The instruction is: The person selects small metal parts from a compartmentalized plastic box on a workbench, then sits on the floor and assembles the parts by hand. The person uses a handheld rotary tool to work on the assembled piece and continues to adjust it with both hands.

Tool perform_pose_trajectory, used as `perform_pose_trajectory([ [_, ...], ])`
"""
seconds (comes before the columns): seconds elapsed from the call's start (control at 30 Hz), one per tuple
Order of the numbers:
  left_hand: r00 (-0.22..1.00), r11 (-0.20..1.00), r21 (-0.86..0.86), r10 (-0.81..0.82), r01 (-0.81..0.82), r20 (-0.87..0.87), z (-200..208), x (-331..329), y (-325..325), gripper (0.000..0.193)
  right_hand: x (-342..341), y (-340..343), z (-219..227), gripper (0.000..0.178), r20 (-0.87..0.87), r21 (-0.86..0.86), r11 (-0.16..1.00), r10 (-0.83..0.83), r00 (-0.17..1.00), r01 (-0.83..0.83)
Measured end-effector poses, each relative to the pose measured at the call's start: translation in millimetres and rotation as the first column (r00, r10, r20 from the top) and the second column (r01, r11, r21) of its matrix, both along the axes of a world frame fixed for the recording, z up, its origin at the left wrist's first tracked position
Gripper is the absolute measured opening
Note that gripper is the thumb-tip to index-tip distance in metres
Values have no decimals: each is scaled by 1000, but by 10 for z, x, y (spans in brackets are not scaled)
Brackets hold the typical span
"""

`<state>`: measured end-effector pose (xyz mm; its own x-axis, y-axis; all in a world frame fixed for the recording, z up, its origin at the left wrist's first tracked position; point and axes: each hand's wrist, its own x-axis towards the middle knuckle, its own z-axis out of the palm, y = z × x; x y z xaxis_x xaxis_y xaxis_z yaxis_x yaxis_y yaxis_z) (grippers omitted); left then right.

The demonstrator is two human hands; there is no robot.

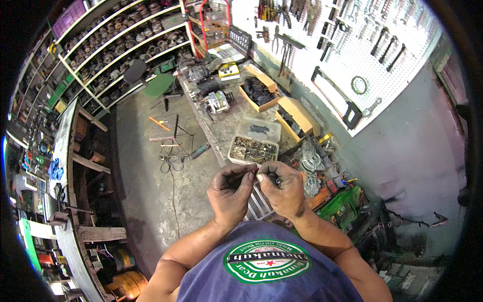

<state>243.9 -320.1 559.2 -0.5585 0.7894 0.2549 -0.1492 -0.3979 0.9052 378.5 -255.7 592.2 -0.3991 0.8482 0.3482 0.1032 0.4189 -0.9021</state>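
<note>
My left hand and my right hand meet in front of my chest, thumbs and fingertips pinched close together. Between them is some small dark piece, too small to name and mostly covered by the fingers. Both hands look blackened with grime. Just beyond the fingertips, on the workbench, stands a clear plastic box with its lid swung back. Many small metal parts fill its compartments.
Farther along the bench lie an alternator-like metal unit, a yellow box and open cardboard boxes. A pegboard with tools hangs at right. A small metal stand is on the floor at left; shelves hold parts behind.
</note>
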Motion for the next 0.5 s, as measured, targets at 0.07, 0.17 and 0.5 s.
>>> perform_pose_trajectory([
  [0.07, 999, 1000, -8, -23, 23, -44, -10, 56, 5, 23, 83, -41, -22, 10, 20, 44, 998, -43, 999, 42],
  [0.17, 996, 999, -21, -48, 46, -74, -12, 108, 1, 23, 159, -100, -33, 10, 43, 51, 995, -85, 995, 83],
  [0.5, 965, 996, -67, -79, 64, -250, 66, 74, -146, 21, 101, -284, -45, 13, 6, -9, 981, -193, 981, 193],
])
